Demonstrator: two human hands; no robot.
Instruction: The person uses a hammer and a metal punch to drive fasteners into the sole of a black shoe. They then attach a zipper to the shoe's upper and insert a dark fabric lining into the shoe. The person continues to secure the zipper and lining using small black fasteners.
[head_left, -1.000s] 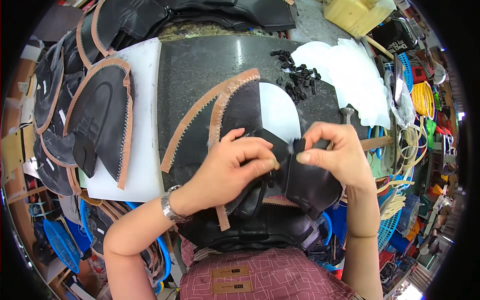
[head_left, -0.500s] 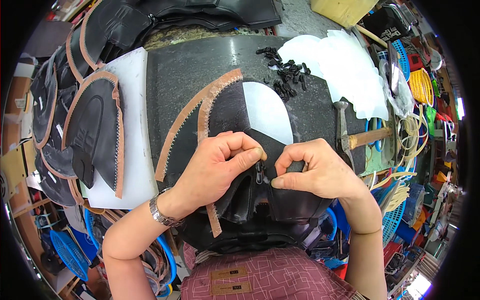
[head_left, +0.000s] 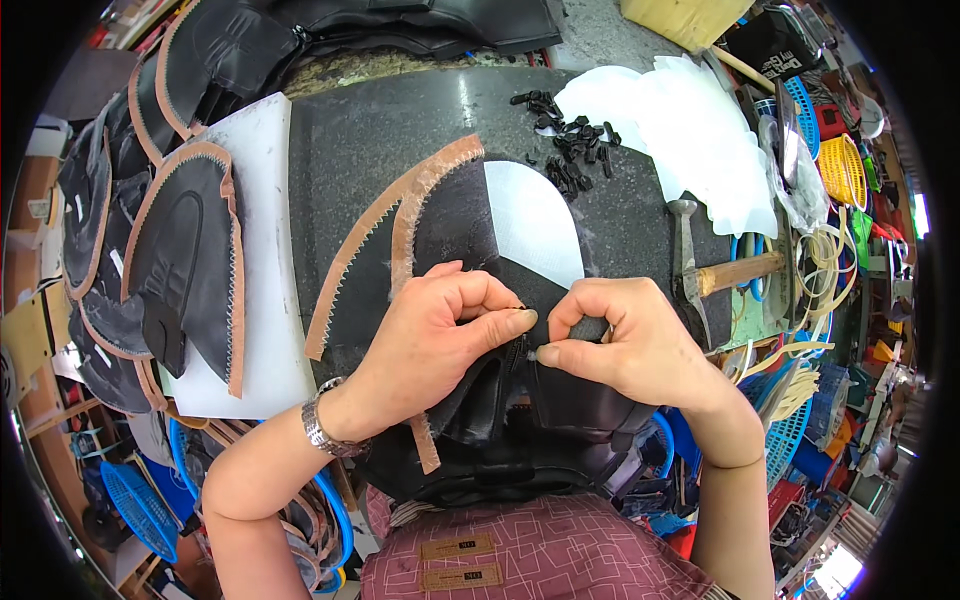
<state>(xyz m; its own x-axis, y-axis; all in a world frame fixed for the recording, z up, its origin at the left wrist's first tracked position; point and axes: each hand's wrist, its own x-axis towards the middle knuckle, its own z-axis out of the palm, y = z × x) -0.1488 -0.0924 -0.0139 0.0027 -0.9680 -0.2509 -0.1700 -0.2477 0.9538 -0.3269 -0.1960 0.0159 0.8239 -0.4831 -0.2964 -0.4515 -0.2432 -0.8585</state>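
Note:
A black leather boot upper lies in front of me, with a dark zipper running down between its two sides. My left hand, a metal watch at its wrist, pinches thumb against forefinger at the top of the zipper's left side. My right hand is curled close beside it, pinching the leather edge along the zipper's right side. What exactly lies between the fingertips is mostly hidden. Beyond the hands, the upper shows a white lining patch and a tan zigzag-stitched strip.
Small black zipper sliders are heaped on the dark work board. Thin white sheets lie at the far right, above a hammer. More black leather uppers rest on a white board at left.
My right hand has shifted slightly left, closer to the left hand. The slider pull that hung below my left thumb no longer shows clearly.

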